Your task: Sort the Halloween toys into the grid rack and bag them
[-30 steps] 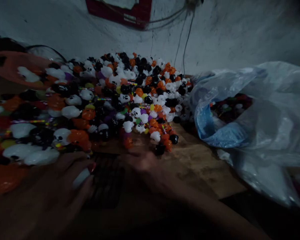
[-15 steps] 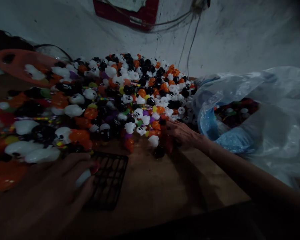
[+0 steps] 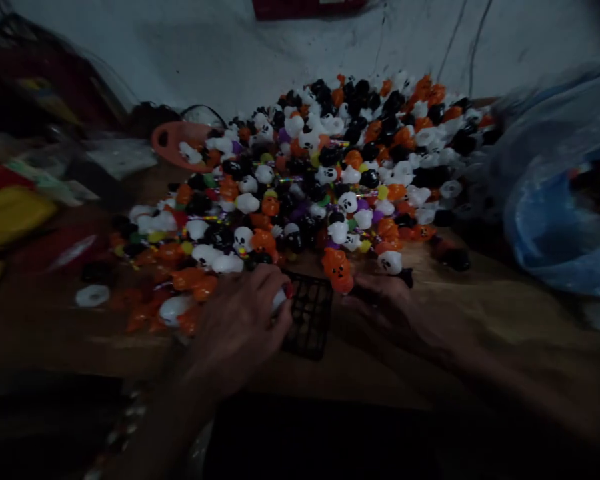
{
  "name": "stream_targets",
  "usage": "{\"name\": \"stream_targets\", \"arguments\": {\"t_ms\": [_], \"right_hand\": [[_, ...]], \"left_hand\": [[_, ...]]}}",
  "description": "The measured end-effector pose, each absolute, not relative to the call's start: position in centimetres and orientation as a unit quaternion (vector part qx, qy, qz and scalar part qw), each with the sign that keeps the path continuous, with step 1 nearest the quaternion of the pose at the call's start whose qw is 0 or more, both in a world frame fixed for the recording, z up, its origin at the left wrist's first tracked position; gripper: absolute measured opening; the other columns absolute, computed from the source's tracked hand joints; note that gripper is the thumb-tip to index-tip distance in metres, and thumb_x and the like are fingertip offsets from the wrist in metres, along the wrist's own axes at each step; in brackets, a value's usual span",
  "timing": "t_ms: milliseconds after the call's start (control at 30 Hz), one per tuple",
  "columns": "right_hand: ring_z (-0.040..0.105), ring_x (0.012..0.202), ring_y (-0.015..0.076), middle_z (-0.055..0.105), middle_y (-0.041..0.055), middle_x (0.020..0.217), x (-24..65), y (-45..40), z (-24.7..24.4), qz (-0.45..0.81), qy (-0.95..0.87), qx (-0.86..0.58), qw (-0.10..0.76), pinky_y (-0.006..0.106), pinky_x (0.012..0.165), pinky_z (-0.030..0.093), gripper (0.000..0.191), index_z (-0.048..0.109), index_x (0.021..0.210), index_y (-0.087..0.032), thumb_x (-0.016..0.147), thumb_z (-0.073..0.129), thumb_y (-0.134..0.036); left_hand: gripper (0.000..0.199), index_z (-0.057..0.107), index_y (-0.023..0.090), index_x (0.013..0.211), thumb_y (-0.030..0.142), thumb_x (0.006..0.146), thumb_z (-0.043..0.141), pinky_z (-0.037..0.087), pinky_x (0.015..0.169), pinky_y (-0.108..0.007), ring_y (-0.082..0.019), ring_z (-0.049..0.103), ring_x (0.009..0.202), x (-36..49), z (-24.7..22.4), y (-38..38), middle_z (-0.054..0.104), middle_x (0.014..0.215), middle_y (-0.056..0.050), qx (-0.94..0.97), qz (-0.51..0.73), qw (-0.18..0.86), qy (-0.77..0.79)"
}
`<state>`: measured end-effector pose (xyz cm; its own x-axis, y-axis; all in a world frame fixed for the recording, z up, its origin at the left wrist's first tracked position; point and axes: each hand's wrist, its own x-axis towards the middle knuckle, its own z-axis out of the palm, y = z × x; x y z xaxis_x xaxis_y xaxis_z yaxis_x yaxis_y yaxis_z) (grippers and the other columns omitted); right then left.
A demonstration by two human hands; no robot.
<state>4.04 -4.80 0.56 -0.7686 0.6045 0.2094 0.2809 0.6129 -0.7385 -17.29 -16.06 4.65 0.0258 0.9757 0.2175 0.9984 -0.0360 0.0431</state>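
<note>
My left hand (image 3: 243, 323) is closed around a small white plastic piece with a red tip (image 3: 281, 299), beside a black plastic grid tray (image 3: 310, 317) on the wooden table (image 3: 500, 333). At the grid's far right corner, the fingertips of my right hand (image 3: 387, 300) hold an orange toy figure with a black face (image 3: 337, 270). Dim light and blur hide part of that grip. A white ghost figure (image 3: 390, 261) lies just beyond my right hand. Behind both hands spreads a large heap of white, black and orange toy figures (image 3: 325, 175).
A salmon-coloured plastic basket (image 3: 167, 143) sits at the heap's left. On the right stands a clear and blue plastic bag (image 3: 545, 220). Yellow items (image 3: 15, 213) and a loose white piece (image 3: 93, 295) lie on the left. A pale wall (image 3: 195, 53) rises behind.
My right hand has drawn back from the heap towards the grid, bringing the orange figure. My left hand still holds the white piece. The view has swung left.
</note>
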Motion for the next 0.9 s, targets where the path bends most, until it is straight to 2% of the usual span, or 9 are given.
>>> {"name": "stream_targets", "arguments": {"t_ms": [100,233,433,600,800,900], "right_hand": [[0.061,0.072,0.0175,0.066,0.0029,0.08,1.3,-6.0,-0.7,0.421,-0.836,-0.283,0.21,0.03,0.068,0.049,0.017,0.066,0.089,-0.018,0.088,0.052,-0.027],[0.057,0.064,0.0169,0.063,0.002,0.071,0.2,-5.6,-1.9,0.426,-0.822,-0.305,0.223,0.028,0.059,0.044,0.017,0.066,0.078,-0.018,0.085,0.056,-0.03],[0.056,0.066,0.0151,0.064,0.0007,0.074,-1.1,-4.7,-2.4,0.424,-0.808,-0.297,0.282,0.025,0.058,0.041,0.015,0.069,0.084,-0.018,0.085,0.058,-0.029],[0.06,0.069,0.0143,0.068,-0.0009,0.077,-3.0,-4.3,-3.2,0.49,-0.771,-0.265,0.309,0.023,0.061,0.042,0.014,0.073,0.091,-0.02,0.082,0.062,-0.025],[0.058,0.064,0.0113,0.068,-0.0011,0.073,-3.9,-4.6,-3.5,0.591,-0.697,-0.276,0.299,0.02,0.056,0.041,0.021,0.074,0.083,-0.017,0.08,0.067,-0.036],[0.059,0.065,0.0118,0.069,-0.0009,0.074,-4.1,-4.7,-3.3,0.588,-0.695,-0.296,0.29,0.021,0.058,0.043,0.02,0.074,0.083,-0.017,0.08,0.067,-0.035]], "left_hand": [[0.02,0.052,0.023,0.107,0.025,0.089,0.042,0.045,0.08,-0.04,-0.023,0.057,0.093,-17.1,4.9,-16.3,0.061,0.111,-0.003,-0.702,-0.09,0.038,-0.705],[0.02,0.051,0.023,0.107,0.023,0.089,0.041,0.044,0.084,-0.041,-0.024,0.057,0.099,-17.3,4.7,-16.5,0.06,0.113,-0.005,-0.706,-0.103,0.042,-0.699],[0.024,0.05,0.021,0.11,0.021,0.086,0.048,0.044,0.087,-0.04,-0.024,0.058,0.1,-17.8,4.1,-16.7,0.062,0.113,-0.004,-0.714,-0.143,0.087,-0.68],[0.032,0.049,0.02,0.115,0.022,0.083,0.051,0.045,0.081,-0.038,-0.025,0.059,0.095,-17.5,4.2,-16.5,0.064,0.105,-0.004,-0.697,-0.132,0.087,-0.7],[0.036,0.05,0.018,0.119,0.024,0.084,0.052,0.047,0.084,-0.037,-0.024,0.06,0.096,-17.5,4.2,-16.6,0.064,0.108,-0.006,-0.692,-0.14,0.087,-0.702],[0.041,0.049,0.019,0.123,0.027,0.084,0.054,0.049,0.084,-0.038,-0.026,0.061,0.098,-17.6,4.2,-16.6,0.064,0.111,-0.007,-0.687,-0.132,0.082,-0.71]]}}
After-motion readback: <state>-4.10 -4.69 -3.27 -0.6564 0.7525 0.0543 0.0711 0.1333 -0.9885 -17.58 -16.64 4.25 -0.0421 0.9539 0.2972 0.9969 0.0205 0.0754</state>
